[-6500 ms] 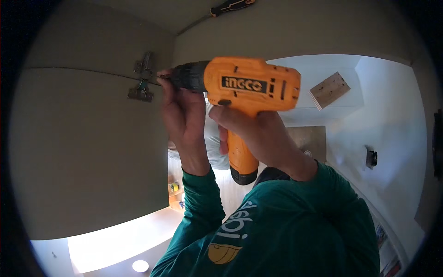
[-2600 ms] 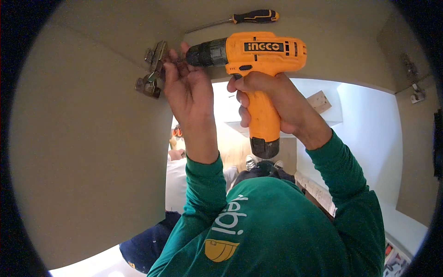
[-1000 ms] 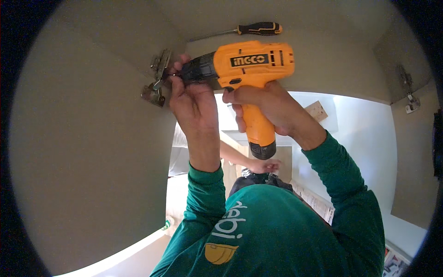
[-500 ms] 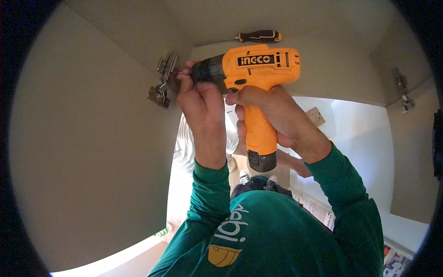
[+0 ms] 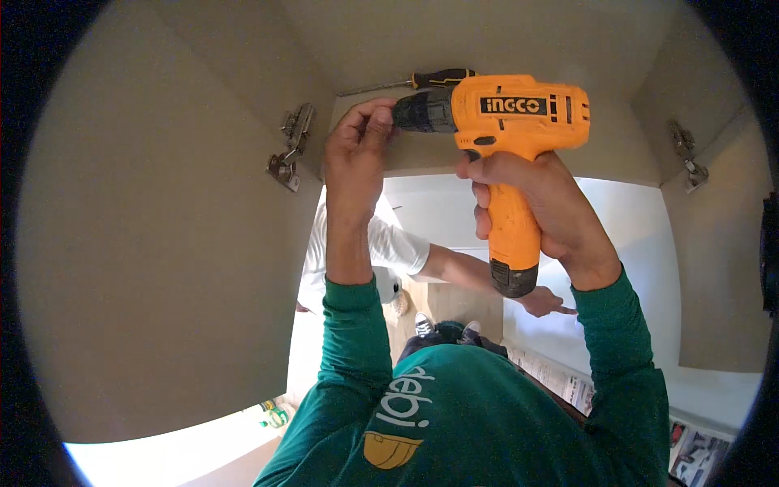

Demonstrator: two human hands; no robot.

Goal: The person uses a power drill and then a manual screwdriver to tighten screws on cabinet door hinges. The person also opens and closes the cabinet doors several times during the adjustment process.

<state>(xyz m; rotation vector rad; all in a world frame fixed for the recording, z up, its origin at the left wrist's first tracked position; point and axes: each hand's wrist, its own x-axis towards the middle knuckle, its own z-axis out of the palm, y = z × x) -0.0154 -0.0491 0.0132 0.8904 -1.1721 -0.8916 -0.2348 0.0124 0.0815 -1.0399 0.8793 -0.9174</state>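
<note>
My right hand (image 5: 560, 211) grips an orange cordless drill (image 5: 515, 130) by its handle, index finger near the trigger. The drill is level, its black chuck (image 5: 426, 111) facing left. At the chuck's front end my left hand (image 5: 355, 162) is closed in a pinch; whatever sits between its fingers is hidden. Left of that hand, a metal cabinet hinge (image 5: 294, 146) is fixed between the cabinet side and the large door panel (image 5: 162, 260). Behind the drill lies a screwdriver (image 5: 434, 79) with a black and yellow handle, partly covered by the drill body.
Another hinge (image 5: 688, 158) joins the right-hand door (image 5: 726, 268). Below the cabinet, a co-worker in a white shirt (image 5: 398, 247) reaches rightward, with an outstretched hand (image 5: 542, 302) near the white wall. Assorted items (image 5: 698, 458) lie at the lower right.
The drill and my right hand have moved right, away from the left hinge. My left hand has also come away from the hinge, staying at the chuck's tip. The co-worker's arm shows more.
</note>
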